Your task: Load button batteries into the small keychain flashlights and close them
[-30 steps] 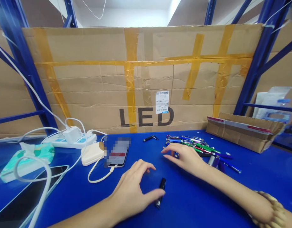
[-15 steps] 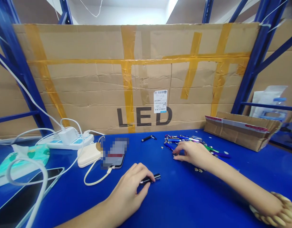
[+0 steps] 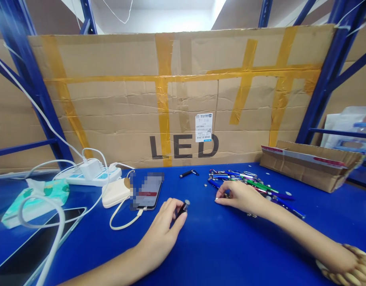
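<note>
- Black penlight [image 3: 183,208] tilted, pinched in left hand [image 3: 160,236], fingers closed round the lower barrel, top end left exposed.
- Right hand [image 3: 238,197] curled at edge of pen pile [image 3: 248,180], thumb and forefinger nearly meeting; any hold unclear.
- Blurred phone [image 3: 150,190] near left hand, cable [image 3: 121,224] beyond.

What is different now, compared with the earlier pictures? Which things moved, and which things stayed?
The left hand lifted the short black cylinder off the blue table and now holds it tilted up in its fingers. The right hand came down to the near edge of the pens. The phone and power strip stayed.
</note>
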Available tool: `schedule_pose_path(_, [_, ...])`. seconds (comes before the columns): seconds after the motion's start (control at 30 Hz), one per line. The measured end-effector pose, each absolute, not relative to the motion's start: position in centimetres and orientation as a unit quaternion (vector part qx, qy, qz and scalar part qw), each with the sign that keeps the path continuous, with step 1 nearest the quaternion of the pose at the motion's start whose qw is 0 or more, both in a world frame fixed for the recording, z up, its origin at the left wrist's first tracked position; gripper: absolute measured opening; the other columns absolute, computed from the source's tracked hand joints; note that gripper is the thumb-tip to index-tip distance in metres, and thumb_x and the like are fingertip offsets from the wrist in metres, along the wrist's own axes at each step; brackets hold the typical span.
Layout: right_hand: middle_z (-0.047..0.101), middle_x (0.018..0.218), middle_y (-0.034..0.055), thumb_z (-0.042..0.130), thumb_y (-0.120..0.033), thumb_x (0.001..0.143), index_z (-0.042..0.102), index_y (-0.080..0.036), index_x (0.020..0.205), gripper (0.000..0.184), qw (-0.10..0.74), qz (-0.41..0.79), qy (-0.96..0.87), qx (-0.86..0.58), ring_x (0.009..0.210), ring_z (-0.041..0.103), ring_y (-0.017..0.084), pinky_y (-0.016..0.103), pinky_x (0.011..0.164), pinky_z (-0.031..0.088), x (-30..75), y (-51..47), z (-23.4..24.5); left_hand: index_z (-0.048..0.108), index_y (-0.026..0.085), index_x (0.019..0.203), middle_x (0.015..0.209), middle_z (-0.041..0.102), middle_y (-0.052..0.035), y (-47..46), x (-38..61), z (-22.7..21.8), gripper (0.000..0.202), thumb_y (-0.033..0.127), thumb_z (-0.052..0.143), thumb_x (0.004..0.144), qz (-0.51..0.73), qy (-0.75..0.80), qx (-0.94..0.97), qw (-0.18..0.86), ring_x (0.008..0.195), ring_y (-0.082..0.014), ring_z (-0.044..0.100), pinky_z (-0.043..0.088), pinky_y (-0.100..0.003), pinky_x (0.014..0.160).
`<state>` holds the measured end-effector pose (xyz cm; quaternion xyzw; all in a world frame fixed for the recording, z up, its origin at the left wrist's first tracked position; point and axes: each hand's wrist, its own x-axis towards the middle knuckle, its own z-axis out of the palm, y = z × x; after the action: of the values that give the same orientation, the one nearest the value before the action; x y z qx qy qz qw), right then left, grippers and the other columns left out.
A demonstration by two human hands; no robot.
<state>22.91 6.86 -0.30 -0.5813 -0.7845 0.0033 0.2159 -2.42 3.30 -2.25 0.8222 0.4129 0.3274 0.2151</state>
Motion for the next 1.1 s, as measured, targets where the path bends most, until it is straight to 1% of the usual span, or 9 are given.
schedule_pose_path(0.23, [0.066, 0.079, -0.0014, 0.062, -0.037, 0.074, 0.068, -0.025, 0.074, 0.013, 0.245, -0.017, -0.811, -0.532, 0.065, 0.058, 0.014, 0.022, 0.054, 0.038, 21.0, 5.8, -0.2, 0.035, 0.020, 0.069, 0.072, 0.039, 0.0023, 3.1, -2.2, -1.9, 0.028, 0.038, 0.032, 0.091, 0.331, 0.396, 0.827, 0.223, 0.070, -0.0158, 0.041, 0.034, -0.026, 0.065])
schedule_pose_path(0.37, [0.064, 0.081, -0.0006, 0.062, -0.033, 0.076, 0.067, -0.022, 0.074, 0.012, 0.339, -0.032, -0.826, -0.449, 0.052, 0.050, 0.008, 0.020, 0.051, 0.039, 19.5, 4.8, -0.4, 0.041, 0.019, 0.065, 0.070, 0.045, 0.0014, 3.2, -2.1, -1.8, 0.032, 0.036, 0.033, 0.092, 0.312, 0.383, 0.847, 0.197, 0.071, -0.0163, 0.044, 0.034, -0.026, 0.067])
schedule_pose_path(0.43, [0.063, 0.081, 0.0009, 0.060, -0.032, 0.078, 0.067, -0.021, 0.075, 0.014, 0.396, -0.028, -0.833, -0.386, 0.048, 0.047, 0.006, 0.020, 0.049, 0.040, 18.9, 4.2, -0.6, 0.047, 0.019, 0.068, 0.071, 0.050, 0.0007, 3.1, -2.0, -1.7, 0.030, 0.032, 0.034, 0.091, 0.302, 0.379, 0.853, 0.193, 0.072, -0.0166, 0.047, 0.035, -0.026, 0.067])
schedule_pose_path(0.53, [0.062, 0.082, 0.0028, 0.058, -0.029, 0.081, 0.068, -0.020, 0.081, 0.014, 0.440, -0.034, -0.844, -0.305, 0.049, 0.048, 0.006, 0.018, 0.045, 0.040, 18.3, 3.3, -0.7, 0.056, 0.019, 0.082, 0.070, 0.054, 0.0014, 2.8, -2.0, -1.6, 0.023, 0.027, 0.036, 0.091, 0.293, 0.368, 0.858, 0.204, 0.072, -0.0161, 0.051, 0.037, -0.024, 0.066])
schedule_pose_path(0.6, [0.062, 0.081, 0.0030, 0.057, -0.026, 0.082, 0.068, -0.020, 0.084, 0.013, 0.435, -0.062, -0.859, -0.264, 0.054, 0.052, 0.006, 0.017, 0.046, 0.041, 18.1, 2.9, -0.7, 0.057, 0.020, 0.089, 0.072, 0.057, 0.0020, 2.7, -2.0, -1.6, 0.021, 0.026, 0.037, 0.092, 0.294, 0.359, 0.859, 0.218, 0.072, -0.0152, 0.053, 0.038, -0.023, 0.067])
schedule_pose_path(0.73, [0.064, 0.079, 0.0023, 0.055, -0.023, 0.084, 0.067, -0.020, 0.087, 0.013, 0.401, -0.157, -0.876, -0.217, 0.060, 0.056, 0.008, 0.018, 0.052, 0.043, 18.1, 2.5, -0.7, 0.057, 0.020, 0.088, 0.084, 0.061, 0.0013, 2.7, -2.1, -1.9, 0.021, 0.027, 0.037, 0.092, 0.299, 0.334, 0.863, 0.233, 0.077, -0.0147, 0.055, 0.039, -0.022, 0.071])
schedule_pose_path(0.87, [0.064, 0.080, 0.0015, 0.052, -0.021, 0.086, 0.066, -0.021, 0.088, 0.015, 0.374, -0.209, -0.878, -0.215, 0.056, 0.054, 0.007, 0.020, 0.049, 0.039, 18.3, 2.5, -0.8, 0.057, 0.020, 0.086, 0.081, 0.060, 0.0015, 2.8, -2.2, -2.0, 0.021, 0.026, 0.037, 0.092, 0.292, 0.336, 0.865, 0.233, 0.076, -0.0146, 0.055, 0.038, -0.021, 0.070])
schedule_pose_path(0.97, [0.063, 0.086, 0.0018, 0.050, -0.019, 0.086, 0.067, -0.022, 0.090, 0.017, 0.355, -0.149, -0.897, -0.218, 0.056, 0.054, 0.006, 0.019, 0.050, 0.040, 18.2, 2.4, -0.8, 0.055, 0.019, 0.086, 0.079, 0.058, 0.0022, 2.7, -2.1, -1.7, 0.021, 0.028, 0.036, 0.092, 0.307, 0.344, 0.852, 0.247, 0.073, -0.0137, 0.052, 0.037, -0.021, 0.067])
schedule_pose_path(1.1, [0.062, 0.093, 0.0017, 0.052, -0.022, 0.084, 0.066, -0.020, 0.087, 0.014, 0.302, -0.001, -0.916, -0.263, 0.055, 0.053, 0.004, 0.016, 0.052, 0.042, 17.8, 2.4, -1.1, 0.052, 0.019, 0.084, 0.070, 0.050, 0.0038, 2.5, -2.2, -1.4, 0.021, 0.028, 0.035, 0.092, 0.312, 0.340, 0.846, 0.267, 0.065, -0.0123, 0.046, 0.035, -0.021, 0.062])
